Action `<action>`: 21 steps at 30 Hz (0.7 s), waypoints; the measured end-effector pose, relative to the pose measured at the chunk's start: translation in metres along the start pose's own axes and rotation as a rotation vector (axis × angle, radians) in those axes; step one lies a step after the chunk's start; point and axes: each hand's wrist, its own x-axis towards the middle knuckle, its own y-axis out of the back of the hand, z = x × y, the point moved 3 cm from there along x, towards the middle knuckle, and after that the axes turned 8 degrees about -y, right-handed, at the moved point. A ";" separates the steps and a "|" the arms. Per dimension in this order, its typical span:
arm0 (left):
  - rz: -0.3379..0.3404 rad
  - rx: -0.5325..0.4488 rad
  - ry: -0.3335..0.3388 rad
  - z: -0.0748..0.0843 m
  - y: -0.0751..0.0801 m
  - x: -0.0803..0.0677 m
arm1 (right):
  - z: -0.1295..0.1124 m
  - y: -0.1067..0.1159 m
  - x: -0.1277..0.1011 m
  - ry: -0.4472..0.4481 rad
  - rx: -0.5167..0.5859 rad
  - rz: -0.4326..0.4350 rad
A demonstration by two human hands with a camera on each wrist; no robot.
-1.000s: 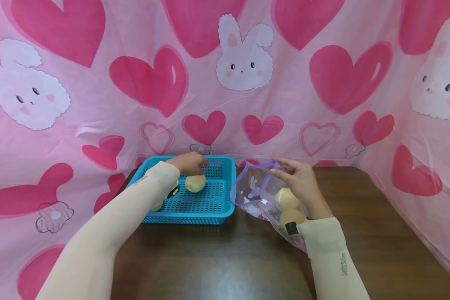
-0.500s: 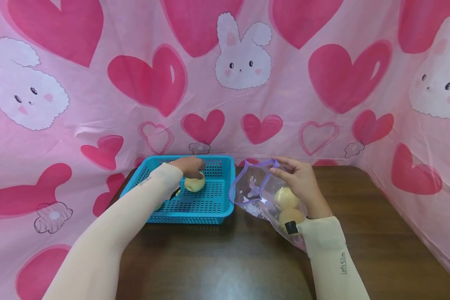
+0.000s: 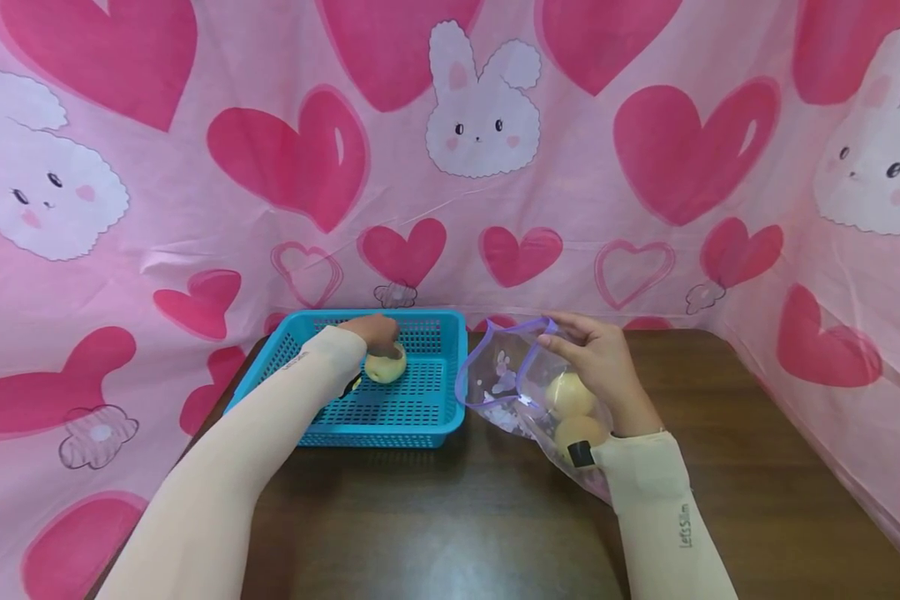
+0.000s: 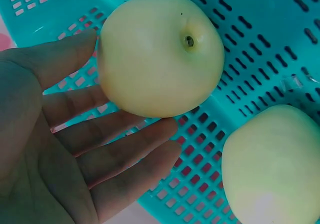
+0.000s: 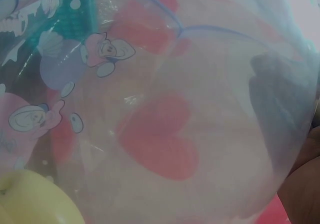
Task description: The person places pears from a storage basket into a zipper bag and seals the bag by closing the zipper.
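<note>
My left hand (image 3: 378,332) reaches down into a blue plastic basket (image 3: 397,429). Its thumb and fingers grip a round, pale yellow fruit (image 4: 155,59), like an apple or pear, from either side. Another fruit (image 4: 275,169) of the same kind lies in the basket in the left wrist view; my forearm hides it from the head view. With thumb and fingers, my right hand (image 3: 606,362) pinches the rim of a clear plastic bag (image 3: 498,383) with a purple edge and printed cartoons. The bag's mouth gapes toward the basket. Two fruits (image 3: 572,395) show inside it, one above the other.
A brown wooden table (image 3: 420,508) lies under the basket and bag. Behind and at both sides hangs a pink cloth (image 3: 495,200) with hearts and rabbits. The basket's right wall stands close to the bag's mouth.
My left hand has come down from above the fruit onto it, its fingers now around the fruit. The right hand keeps its hold on the bag. The head view has shifted slightly.
</note>
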 end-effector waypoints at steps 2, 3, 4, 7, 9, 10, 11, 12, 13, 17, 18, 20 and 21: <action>0.001 -0.013 0.009 -0.003 -0.001 0.003 | 0.000 0.000 0.000 0.005 -0.002 0.000; 0.002 -0.019 0.012 -0.005 -0.002 0.004 | 0.000 0.000 0.000 0.008 -0.003 0.000; 0.003 -0.026 0.013 -0.006 -0.003 0.006 | 0.000 -0.001 0.000 0.011 -0.004 0.000; 0.007 -0.054 0.032 -0.011 -0.005 0.010 | 0.000 -0.001 -0.001 0.015 -0.011 0.004; 0.003 -0.068 0.044 -0.015 -0.006 0.012 | -0.001 -0.001 0.000 0.017 -0.012 0.008; 0.000 -0.078 0.050 -0.017 -0.008 0.013 | -0.001 -0.001 0.000 0.017 -0.011 0.008; -0.004 -0.087 0.062 -0.019 -0.009 0.014 | -0.001 -0.001 0.000 0.017 -0.011 0.009; -0.009 -0.096 0.069 -0.020 -0.010 0.015 | -0.001 -0.001 0.000 0.018 -0.011 0.009; -0.014 -0.104 0.077 -0.022 -0.011 0.015 | -0.001 -0.001 0.000 0.018 -0.012 0.008; -0.015 -0.134 0.088 -0.024 -0.013 0.015 | 0.000 -0.002 0.000 0.024 -0.007 0.004; -0.012 -0.138 0.085 -0.024 -0.013 0.015 | 0.000 -0.002 0.000 0.026 -0.003 0.004; -0.002 -0.134 0.075 -0.024 -0.014 0.015 | 0.000 -0.002 0.000 0.031 0.004 0.003; 0.003 -0.134 0.070 -0.024 -0.014 0.015 | 0.000 -0.002 0.000 0.032 0.010 0.004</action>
